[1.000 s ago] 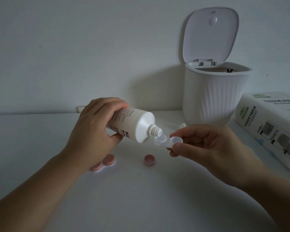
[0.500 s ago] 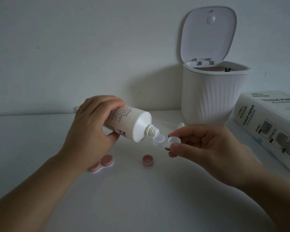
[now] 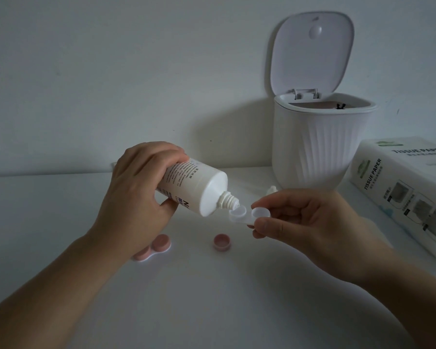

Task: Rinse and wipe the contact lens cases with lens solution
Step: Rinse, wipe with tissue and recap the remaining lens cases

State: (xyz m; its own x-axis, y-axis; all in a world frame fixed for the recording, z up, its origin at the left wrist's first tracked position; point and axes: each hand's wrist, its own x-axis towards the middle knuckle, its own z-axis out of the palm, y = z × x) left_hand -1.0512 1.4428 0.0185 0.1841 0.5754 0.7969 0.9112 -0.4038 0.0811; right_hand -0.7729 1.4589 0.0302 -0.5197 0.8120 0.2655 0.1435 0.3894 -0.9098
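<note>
My left hand (image 3: 136,197) wraps its grip round the solution bottle (image 3: 194,190), tilted with its bare nozzle just over one open well of the white lens case (image 3: 247,216). My right hand (image 3: 310,222) pinches that case by its other well, thumb beneath and fingertip above, above the worktop (image 3: 224,298). Below lie a pink cap (image 3: 222,242) and a second, pink-capped case (image 3: 156,248), partly hidden by my left wrist. Behind stands a ribbed white bin (image 3: 317,147), lid up, contents unclear, against the wall. A tissue paper pack (image 3: 400,192) lies along the right edge. The worktop nearest me lies bare.
</note>
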